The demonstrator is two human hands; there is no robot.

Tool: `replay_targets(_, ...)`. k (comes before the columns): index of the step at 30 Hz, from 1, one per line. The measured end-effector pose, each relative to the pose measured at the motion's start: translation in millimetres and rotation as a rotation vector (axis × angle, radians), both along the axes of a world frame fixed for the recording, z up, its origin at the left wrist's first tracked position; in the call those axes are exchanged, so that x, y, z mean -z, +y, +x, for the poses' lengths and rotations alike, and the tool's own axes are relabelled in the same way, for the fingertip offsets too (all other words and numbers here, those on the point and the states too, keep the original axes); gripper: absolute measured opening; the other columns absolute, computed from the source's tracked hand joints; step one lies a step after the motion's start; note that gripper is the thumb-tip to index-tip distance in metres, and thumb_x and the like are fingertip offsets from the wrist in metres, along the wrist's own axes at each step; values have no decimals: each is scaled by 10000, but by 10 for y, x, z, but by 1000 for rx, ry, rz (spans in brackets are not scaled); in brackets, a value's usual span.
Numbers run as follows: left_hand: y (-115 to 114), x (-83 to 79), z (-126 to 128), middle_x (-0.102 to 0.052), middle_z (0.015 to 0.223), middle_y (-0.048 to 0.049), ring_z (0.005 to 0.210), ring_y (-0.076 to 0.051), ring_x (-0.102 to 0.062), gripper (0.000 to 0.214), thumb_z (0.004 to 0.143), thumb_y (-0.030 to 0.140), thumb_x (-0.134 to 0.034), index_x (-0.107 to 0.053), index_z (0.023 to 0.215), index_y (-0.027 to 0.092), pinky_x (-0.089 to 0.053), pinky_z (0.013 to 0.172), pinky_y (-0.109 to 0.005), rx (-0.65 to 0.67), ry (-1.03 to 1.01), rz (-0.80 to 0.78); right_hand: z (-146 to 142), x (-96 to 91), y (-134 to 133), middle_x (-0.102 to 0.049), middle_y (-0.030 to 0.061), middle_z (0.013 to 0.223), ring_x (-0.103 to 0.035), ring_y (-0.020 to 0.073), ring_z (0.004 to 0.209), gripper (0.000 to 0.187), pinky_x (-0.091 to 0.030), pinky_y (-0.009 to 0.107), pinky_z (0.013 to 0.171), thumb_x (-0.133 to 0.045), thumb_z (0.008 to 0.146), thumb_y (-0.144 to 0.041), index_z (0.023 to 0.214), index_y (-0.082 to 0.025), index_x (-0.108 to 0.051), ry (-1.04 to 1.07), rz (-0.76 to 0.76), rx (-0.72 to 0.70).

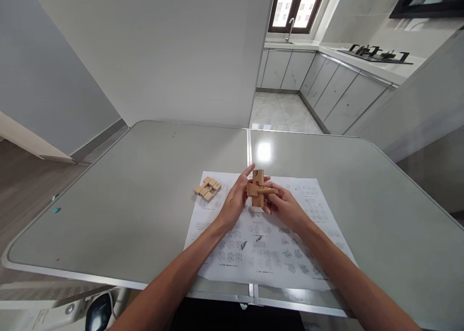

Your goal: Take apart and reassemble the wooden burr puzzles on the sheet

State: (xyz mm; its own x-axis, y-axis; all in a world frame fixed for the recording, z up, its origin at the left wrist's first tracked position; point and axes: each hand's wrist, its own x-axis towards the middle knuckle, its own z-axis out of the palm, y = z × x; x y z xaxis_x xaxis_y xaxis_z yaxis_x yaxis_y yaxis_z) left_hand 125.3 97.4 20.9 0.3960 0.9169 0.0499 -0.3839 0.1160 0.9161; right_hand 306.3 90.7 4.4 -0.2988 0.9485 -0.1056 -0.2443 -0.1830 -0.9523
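A partly joined wooden puzzle point(257, 188) of crossed bars is held upright above a printed instruction sheet point(268, 244). My left hand point(235, 200) grips its left side, the forefinger stretched up toward the top. My right hand point(284, 205) holds its right side, fingers curled around a bar that sticks out to the right. The upright bar bears a dark mark near its top. Several loose wooden puzzle bars point(208, 188) lie side by side on the grey table point(126, 210), just left of the sheet.
The table has a centre seam and a rounded metal rim. A white wall panel stands behind its far edge. To the back right is a kitchen with white cabinets point(308, 75), a sink tap and a stove top point(380, 54).
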Motion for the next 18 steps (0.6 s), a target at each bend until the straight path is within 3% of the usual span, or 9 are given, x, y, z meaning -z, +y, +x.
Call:
replay_targets(2, -13, -9, -11, -658, 1504, -93, 1433, -313, -579, 663, 1065, 682, -420, -423, 1636, 343, -396, 1223, -496, -7, 21, 67, -7, -11, 2, -566, -52, 629, -508, 113, 509, 345, -347, 278, 552, -793, 891, -535, 974, -218, -685, 21, -14, -5)
replay_targets(4, -28, -16, -24, -607, 1556, -127, 1455, -348, -555, 750, 998, 709, -557, -432, 1630, 324, -415, 1212, -510, 23, 45, 164, -10, -22, 1, -568, -48, 618, -507, 114, 503, 354, -342, 280, 545, -808, 880, -541, 946, -216, -683, 39, -22, -11)
replay_targets(8, -42, -24, -37, -573, 1584, -156, 1468, -354, -544, 899, 898, 547, -810, -366, 1650, 334, -430, 1204, -504, 44, 82, 232, -4, -38, -3, -560, -47, 603, -508, 116, 503, 381, -344, 279, 537, -837, 857, -555, 943, -211, -701, 63, -27, -20)
replay_targets(12, -37, -54, -34, -638, 1515, -156, 1356, -332, -649, 789, 900, 433, -834, -462, 1583, 301, -479, 1151, -475, 24, 149, 192, -3, -56, -2, -567, -49, 624, -504, 101, 488, 382, -352, 266, 524, -870, 830, -538, 953, -209, -720, 62, -44, -11)
replay_targets(18, -37, -113, -27, -771, 1291, -137, 1213, -314, -717, 594, 820, 415, -888, -638, 1326, 228, -522, 1069, -433, -130, 232, 192, -7, -45, 0, -628, -9, 763, -516, 94, 493, 378, -369, 266, 487, -878, 810, -551, 861, -210, -722, 61, -33, 15)
